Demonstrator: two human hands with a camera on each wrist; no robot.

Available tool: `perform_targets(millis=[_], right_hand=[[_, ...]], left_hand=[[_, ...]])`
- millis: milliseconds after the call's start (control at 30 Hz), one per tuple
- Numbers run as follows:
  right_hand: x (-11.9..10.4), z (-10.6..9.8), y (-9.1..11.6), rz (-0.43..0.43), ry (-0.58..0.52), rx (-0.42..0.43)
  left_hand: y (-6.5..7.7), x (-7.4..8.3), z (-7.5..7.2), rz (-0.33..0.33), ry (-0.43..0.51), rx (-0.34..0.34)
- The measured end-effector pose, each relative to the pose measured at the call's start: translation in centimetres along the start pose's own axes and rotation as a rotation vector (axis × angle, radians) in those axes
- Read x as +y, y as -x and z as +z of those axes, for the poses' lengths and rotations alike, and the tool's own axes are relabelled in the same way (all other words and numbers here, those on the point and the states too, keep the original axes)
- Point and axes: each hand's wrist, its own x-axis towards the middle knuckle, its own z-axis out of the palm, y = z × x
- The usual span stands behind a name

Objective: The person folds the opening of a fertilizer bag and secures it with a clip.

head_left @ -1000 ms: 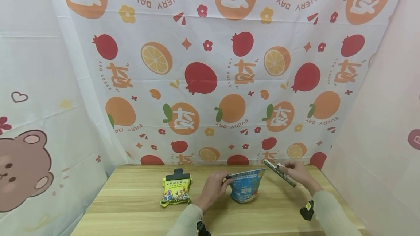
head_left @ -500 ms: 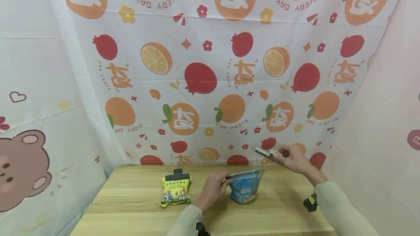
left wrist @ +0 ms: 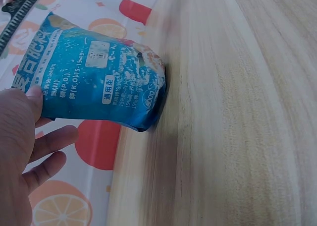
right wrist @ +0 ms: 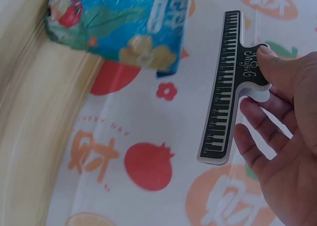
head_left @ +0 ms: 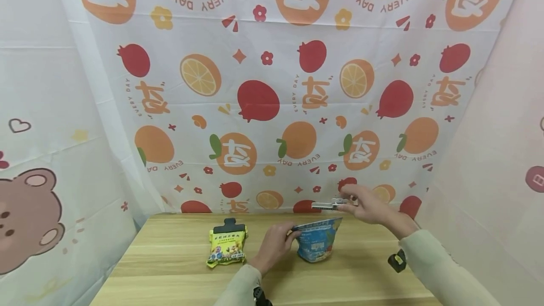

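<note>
A blue plastic bag [head_left: 316, 243] with white print stands on the wooden table. My left hand [head_left: 275, 245] pinches its top left corner between thumb and finger. In the left wrist view the blue bag [left wrist: 101, 80] shows full, and the other fingers are off it. Above the bag's right top corner, my right hand [head_left: 367, 206] pinches a long-jawed clip [head_left: 327, 205] by its handles. In the right wrist view this clip [right wrist: 222, 92] has a piano-key pattern and the word "Music" on a black face. It is apart from the bag.
To the left on the table [head_left: 170, 259] lies a yellow bag [head_left: 227, 249] printed with flowers. A black clip [head_left: 230, 226] grips its top. Behind the table hangs a fruit-patterned cloth [head_left: 293, 150], with pale cloths at both sides.
My right hand has lifted and moved left, bringing the clip from beside the blue bag to over its top and turning it level. My left hand keeps its pinch in place.
</note>
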Motion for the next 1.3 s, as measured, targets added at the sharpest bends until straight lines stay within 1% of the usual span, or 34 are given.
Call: perform_targets(millis=[200, 267, 433, 700, 933, 1100, 1200, 1300], right_hand=[[-1.2, 0.5, -0.7, -0.035, -0.053, -0.074], [-1.4, 0.7, -0.7, -0.035, -0.051, -0.087], [-1.5, 1.3, -0.8, -0.052, -0.027, -0.09], [-1.6, 1.9, -1.2, -0.077, -0.03, -0.109], [-1.8, 2.7, -1.2, -0.094, 0.026, -0.111], [-2.1, 3.2, -1.3, -0.093, 0.056, -0.113], [-2.2, 3.5, -1.3, -0.088, 0.075, -0.119], [-2.0, 4.0, -1.3, -0.097, 0.088, -0.105]], left_hand=[[0.0, -0.1, 0.1, -0.008, -0.006, -0.005], [0.0, -0.1, 0.2, 0.0, -0.02, -0.004], [0.2, -0.3, 0.3, 0.019, -0.034, 0.002], [0.3, -0.4, 0.3, 0.048, -0.044, 0.03], [0.4, -0.3, 0.2, 0.044, 0.012, 0.035], [0.5, -0.3, 0.0, 0.017, 0.052, 0.033], [0.4, -0.3, -0.1, -0.025, 0.101, 0.016], [0.5, -0.2, -0.2, -0.071, 0.162, 0.007]])
